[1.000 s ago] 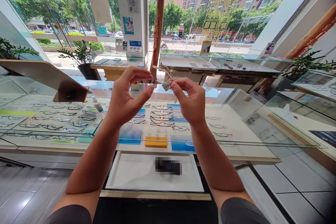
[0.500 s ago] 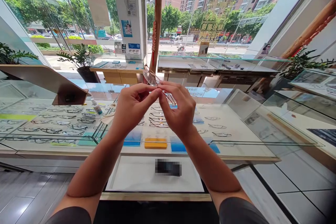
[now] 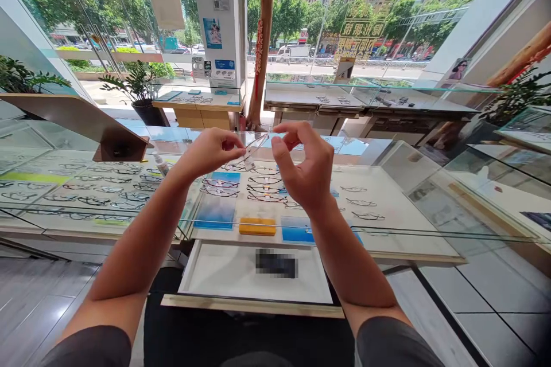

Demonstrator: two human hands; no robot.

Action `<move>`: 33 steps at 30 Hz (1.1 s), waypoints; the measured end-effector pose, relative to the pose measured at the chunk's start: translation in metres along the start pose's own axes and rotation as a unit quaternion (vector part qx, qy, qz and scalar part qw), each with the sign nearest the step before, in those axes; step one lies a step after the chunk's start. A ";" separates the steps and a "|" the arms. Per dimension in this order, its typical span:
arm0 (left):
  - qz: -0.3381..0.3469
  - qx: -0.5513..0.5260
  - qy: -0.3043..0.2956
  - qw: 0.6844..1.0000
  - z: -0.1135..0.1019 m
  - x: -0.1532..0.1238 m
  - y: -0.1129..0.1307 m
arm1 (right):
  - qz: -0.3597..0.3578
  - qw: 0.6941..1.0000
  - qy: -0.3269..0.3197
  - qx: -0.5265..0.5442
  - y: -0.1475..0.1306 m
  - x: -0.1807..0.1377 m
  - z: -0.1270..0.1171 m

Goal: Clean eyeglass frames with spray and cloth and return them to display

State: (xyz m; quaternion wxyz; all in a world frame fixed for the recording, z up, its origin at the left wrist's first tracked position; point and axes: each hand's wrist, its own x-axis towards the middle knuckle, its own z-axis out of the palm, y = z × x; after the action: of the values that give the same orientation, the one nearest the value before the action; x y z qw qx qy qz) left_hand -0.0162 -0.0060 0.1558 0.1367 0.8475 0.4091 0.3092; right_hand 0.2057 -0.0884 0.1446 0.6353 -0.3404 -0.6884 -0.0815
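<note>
Over the glass display counter, my left hand pinches a thin-framed pair of glasses between thumb and fingers. A clear lens hangs below the fingertips, and a slim dark temple slants up to the right. Just right of the glasses is my right hand, its thumb and bent fingers apart with nothing visible between them. Beneath both hands, rows of eyeglass frames lie inside the counter.
A yellow case sits inside the glass counter near its front. Closer to me, an open white drawer holds a blurred dark object. A small spray bottle and a wooden board stand at left.
My hands have separated; the right one has let go of the glasses and opened. The left hand has shifted left and lowered the glasses, and the view has tilted slightly down.
</note>
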 end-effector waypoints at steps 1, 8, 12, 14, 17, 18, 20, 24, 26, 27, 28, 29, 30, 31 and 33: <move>-0.001 0.047 -0.035 0.998 0.002 0.005 -0.013 | 0.011 1.000 0.004 0.006 0.002 0.001 -0.001; -0.058 0.252 -0.183 0.949 0.032 0.027 -0.103 | 0.057 0.997 0.010 0.053 0.007 0.004 -0.003; -0.074 0.265 -0.196 0.941 0.047 0.028 -0.130 | 0.062 0.997 0.011 0.055 0.007 0.005 -0.004; -0.076 0.267 -0.208 0.938 0.052 0.027 -0.136 | 0.063 0.996 0.012 0.057 0.007 0.005 -0.004; -0.072 0.270 -0.229 0.933 0.058 0.024 -0.142 | 0.068 0.996 0.011 0.059 0.006 0.006 -0.005; -0.070 0.271 -0.235 0.931 0.059 0.024 -0.143 | 0.070 0.996 0.010 0.059 0.005 0.006 -0.005; -0.067 0.275 -0.245 0.927 0.062 0.023 -0.145 | 0.071 0.996 0.009 0.061 0.004 0.006 -0.005; -0.071 0.290 -0.253 0.920 0.067 0.024 -0.147 | 0.069 0.995 0.008 0.071 0.003 0.007 -0.006; -0.072 0.297 -0.255 0.917 0.068 0.024 -0.147 | 0.072 0.995 0.008 0.068 0.003 0.007 -0.006; -0.071 0.300 -0.257 0.916 0.068 0.024 -0.147 | 0.074 0.995 0.008 0.065 0.003 0.007 -0.006; -0.070 0.301 -0.258 0.915 0.068 0.025 -0.146 | 0.076 0.995 0.008 0.063 0.004 0.007 -0.007; -0.069 0.302 -0.257 0.915 0.068 0.025 -0.146 | 0.076 0.995 0.009 0.063 0.004 0.007 -0.007; -0.069 0.303 -0.254 0.916 0.068 0.026 -0.146 | 0.076 0.995 0.009 0.065 0.004 0.007 -0.007; -0.070 0.306 -0.246 0.917 0.068 0.027 -0.145 | 0.075 0.995 0.009 0.068 0.004 0.007 -0.007; -0.074 0.317 -0.218 0.920 0.070 0.030 -0.145 | 0.074 0.995 0.007 0.071 0.003 0.007 -0.008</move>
State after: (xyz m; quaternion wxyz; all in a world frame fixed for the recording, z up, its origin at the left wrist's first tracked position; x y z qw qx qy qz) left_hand -0.0459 0.1097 0.0441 -0.0309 0.8603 0.5074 -0.0398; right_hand 0.2142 -0.0874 0.1516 0.6669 -0.3435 -0.6611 0.0127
